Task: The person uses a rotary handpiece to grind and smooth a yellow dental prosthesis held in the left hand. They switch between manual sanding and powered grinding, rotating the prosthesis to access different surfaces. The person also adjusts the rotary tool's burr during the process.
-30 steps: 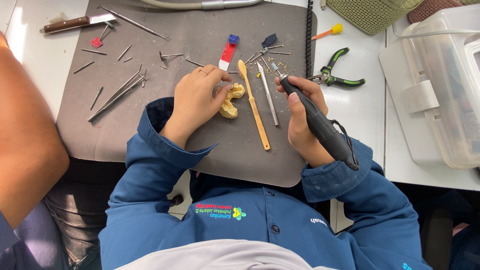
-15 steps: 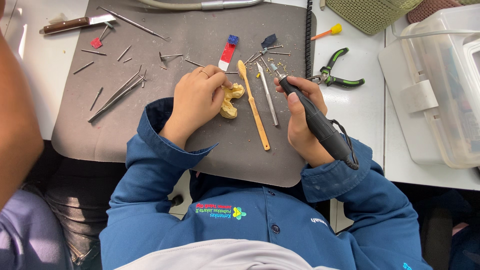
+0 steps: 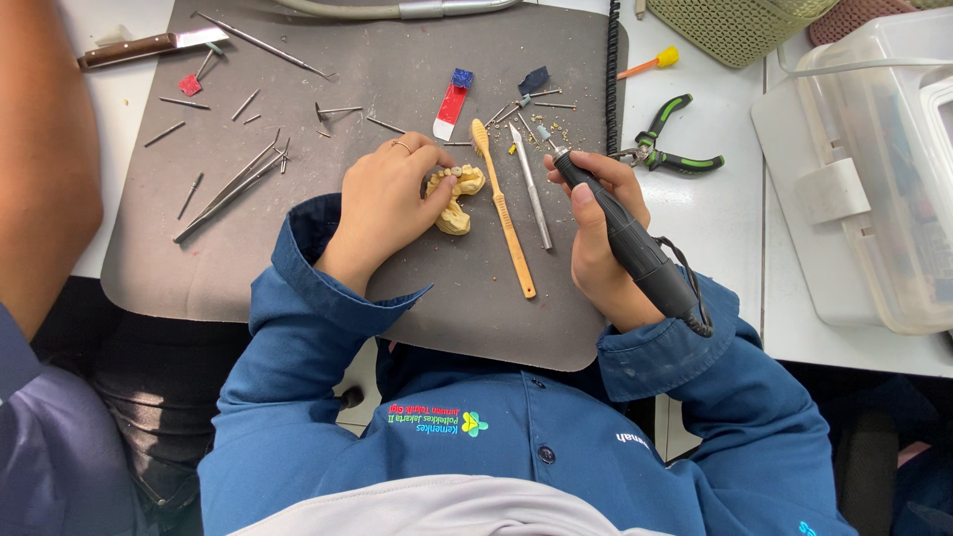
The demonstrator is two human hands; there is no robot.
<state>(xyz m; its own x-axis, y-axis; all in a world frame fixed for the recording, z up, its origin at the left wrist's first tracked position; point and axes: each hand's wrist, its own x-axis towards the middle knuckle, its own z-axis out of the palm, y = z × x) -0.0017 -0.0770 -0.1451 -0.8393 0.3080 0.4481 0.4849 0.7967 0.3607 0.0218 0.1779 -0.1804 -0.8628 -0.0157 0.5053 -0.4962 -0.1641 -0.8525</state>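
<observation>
My left hand rests on the grey work mat and grips a yellow dental cast with a row of teeth along its top. My right hand holds a black rotary handpiece like a pen. Its cord trails back over my wrist, and its metal tip points up and left, off the cast. Between my hands lie a yellow toothbrush and a thin metal instrument. Both sleeves are blue.
Tweezers, loose burs and pins, a red-and-blue strip and a wooden-handled knife lie at the mat's far side. Green-handled pliers and a clear plastic box sit on the right. Another person's arm is at the left.
My hands, the cast and the handpiece stay almost still. The other person's arm at the left edge has shifted slightly.
</observation>
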